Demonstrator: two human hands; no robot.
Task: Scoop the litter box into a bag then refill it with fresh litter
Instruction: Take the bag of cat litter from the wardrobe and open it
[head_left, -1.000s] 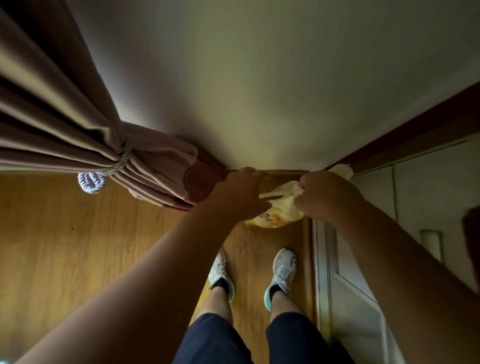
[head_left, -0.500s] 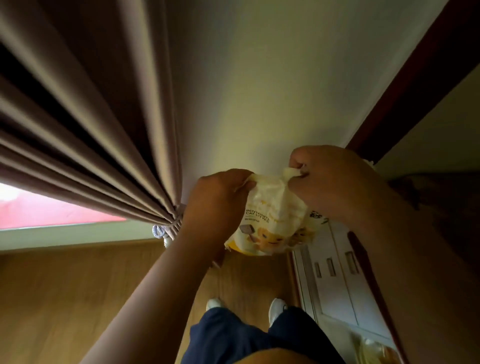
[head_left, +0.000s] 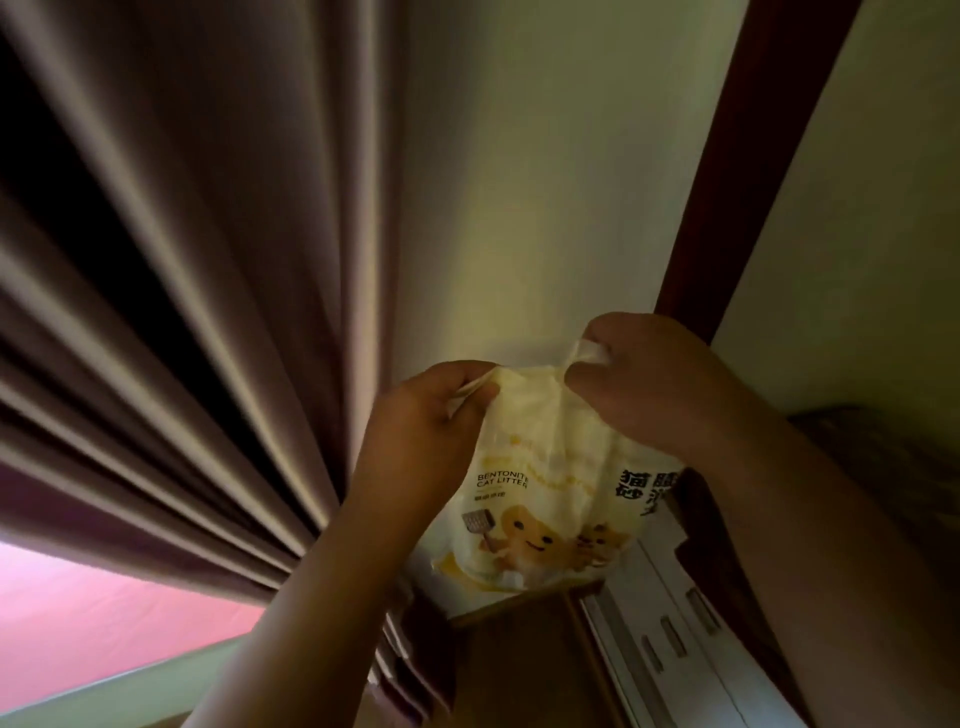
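Nearest you, both forearms rise from the bottom of the frame and meet at centre right, where you hold the bag of bentonite cat litter (head_left: 540, 499) up in the air in front of you. Your left hand (head_left: 431, 421) is clamped on the bag's top edge at its left corner, fingers curled round a fold of the plastic. Your right hand (head_left: 644, 379) pinches the top edge at the right corner, a twist of white plastic showing between thumb and fingers. The two hands sit close together, the right a little higher in the frame.

The bag hangs straight down from both grips, its long axis roughly vertical, printed face toward you, and its sealed mouth runs between your hands. That strip is what the coming move likely turns on: to tear it open, you would pull the corners apart along that top seam, each hand already at its end.

Behind the bag stands white panelled furniture (head_left: 670, 654) at lower right, a pleated curtain (head_left: 182, 338) fills the left, and a pale wall (head_left: 545, 182) rises beyond
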